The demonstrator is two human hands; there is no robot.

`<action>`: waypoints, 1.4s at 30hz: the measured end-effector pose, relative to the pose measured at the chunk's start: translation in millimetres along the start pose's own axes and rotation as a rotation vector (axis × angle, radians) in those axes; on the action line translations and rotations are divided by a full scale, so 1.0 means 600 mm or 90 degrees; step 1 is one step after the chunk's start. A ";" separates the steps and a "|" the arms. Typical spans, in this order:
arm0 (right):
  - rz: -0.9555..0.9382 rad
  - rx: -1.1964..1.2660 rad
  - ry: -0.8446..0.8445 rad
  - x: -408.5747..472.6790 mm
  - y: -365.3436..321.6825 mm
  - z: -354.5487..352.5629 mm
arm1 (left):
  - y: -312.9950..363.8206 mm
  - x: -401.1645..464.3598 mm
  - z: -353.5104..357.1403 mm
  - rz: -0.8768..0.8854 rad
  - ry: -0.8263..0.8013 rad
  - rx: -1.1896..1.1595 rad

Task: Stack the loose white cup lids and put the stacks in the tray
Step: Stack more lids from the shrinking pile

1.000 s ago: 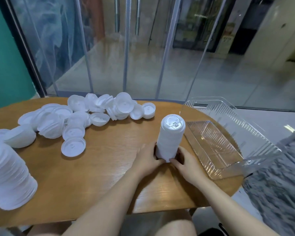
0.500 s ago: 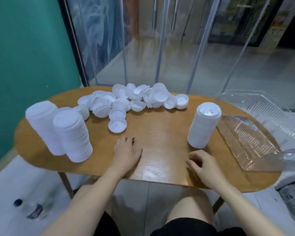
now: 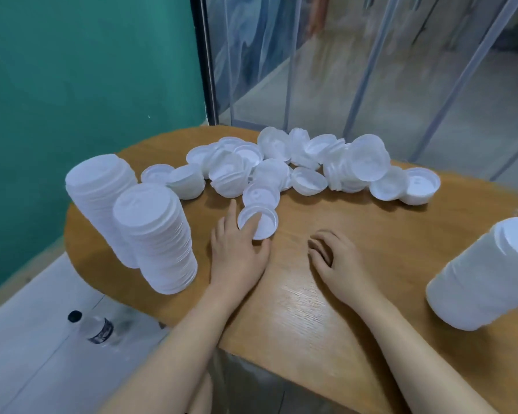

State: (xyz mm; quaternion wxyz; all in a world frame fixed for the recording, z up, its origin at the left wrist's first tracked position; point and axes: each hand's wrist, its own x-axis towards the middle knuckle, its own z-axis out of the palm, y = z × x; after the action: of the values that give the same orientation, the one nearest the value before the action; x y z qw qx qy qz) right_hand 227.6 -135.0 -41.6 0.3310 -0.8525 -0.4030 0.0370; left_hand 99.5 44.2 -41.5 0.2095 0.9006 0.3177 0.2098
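Head view: a new stack is being started. The left hand (image 3: 237, 249) lies flat on the table (image 3: 356, 294), its straight fingers (image 3: 250, 227) touching the nearest loose lid (image 3: 259, 222), gripping nothing. The right hand (image 3: 335, 258) rests loosely curled and holds nothing. More loose lids (image 3: 311, 162) lie beyond. Next, I judge, that lid must be lifted onto another.

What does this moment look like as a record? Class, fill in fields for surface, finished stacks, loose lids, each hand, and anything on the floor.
surface: wooden table
finished stacks: two stacks at left, one stack at right
loose lids: pile along far side
left hand: fingers on single lid nearest the pile
right hand: resting on table, holds nothing
floor: water bottle lying on its side
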 end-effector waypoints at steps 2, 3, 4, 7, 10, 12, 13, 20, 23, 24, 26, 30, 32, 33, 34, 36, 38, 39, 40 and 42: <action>-0.015 -0.007 0.002 0.034 0.009 -0.003 | -0.004 0.005 0.005 0.016 0.001 -0.008; -0.020 -0.007 0.002 0.045 0.014 -0.006 | -0.007 0.004 0.007 0.030 0.007 -0.003; -0.029 -0.006 0.002 0.053 0.019 -0.008 | -0.009 0.004 0.009 0.043 0.017 0.009; -0.054 -0.007 0.008 0.058 0.026 -0.008 | -0.015 0.001 0.013 0.066 0.033 0.043; -0.057 -0.030 0.020 0.059 0.028 0.000 | -0.009 -0.003 0.007 0.116 0.040 0.042; -0.065 -0.033 0.019 0.060 0.032 0.002 | -0.004 -0.008 -0.002 0.138 0.049 -0.014; -0.069 -0.028 0.021 0.061 0.035 0.003 | -0.003 -0.010 -0.008 0.133 0.052 -0.054; -0.067 0.011 0.040 0.061 0.037 0.002 | -0.003 -0.029 -0.032 -0.019 0.050 -0.313; -0.063 0.014 0.037 0.060 0.040 0.002 | -0.003 -0.030 -0.035 -0.049 -0.038 -0.282; -0.060 0.017 0.037 0.060 0.040 0.001 | -0.003 -0.030 -0.035 -0.031 -0.054 -0.228; -0.058 0.028 0.038 0.058 0.039 0.001 | -0.002 -0.031 -0.039 0.008 -0.074 -0.106; -0.063 0.029 0.043 0.057 0.039 0.002 | -0.001 -0.042 -0.040 0.045 -0.092 -0.072; -0.078 0.014 0.048 0.057 0.041 0.005 | -0.003 -0.043 -0.039 0.055 -0.073 -0.107; -0.083 0.002 0.048 0.057 0.041 0.006 | -0.004 -0.038 -0.038 0.057 -0.061 -0.121; -0.085 -0.007 0.048 0.056 0.041 0.007 | -0.005 -0.029 -0.034 0.056 -0.056 -0.127; -0.085 -0.015 0.048 0.056 0.040 0.006 | -0.006 -0.003 -0.025 0.049 -0.060 -0.122; -0.084 -0.013 0.044 0.056 0.040 0.006 | -0.004 0.026 -0.016 0.025 -0.081 -0.108; -0.084 -0.012 0.043 0.056 0.040 0.005 | -0.001 0.039 -0.012 0.010 -0.095 -0.102; -0.084 -0.011 0.045 0.057 0.040 0.005 | 0.002 0.051 -0.007 -0.003 -0.108 -0.104; -0.085 -0.009 0.048 0.059 0.042 0.006 | 0.011 0.070 0.004 -0.022 -0.126 -0.123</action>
State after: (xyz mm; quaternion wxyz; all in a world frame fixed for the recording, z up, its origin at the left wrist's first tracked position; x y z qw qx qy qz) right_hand 266.7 -119.3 -52.0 0.3413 -0.8267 -0.4468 -0.0204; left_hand 133.7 66.6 -29.7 0.3292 0.8868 0.2896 0.1463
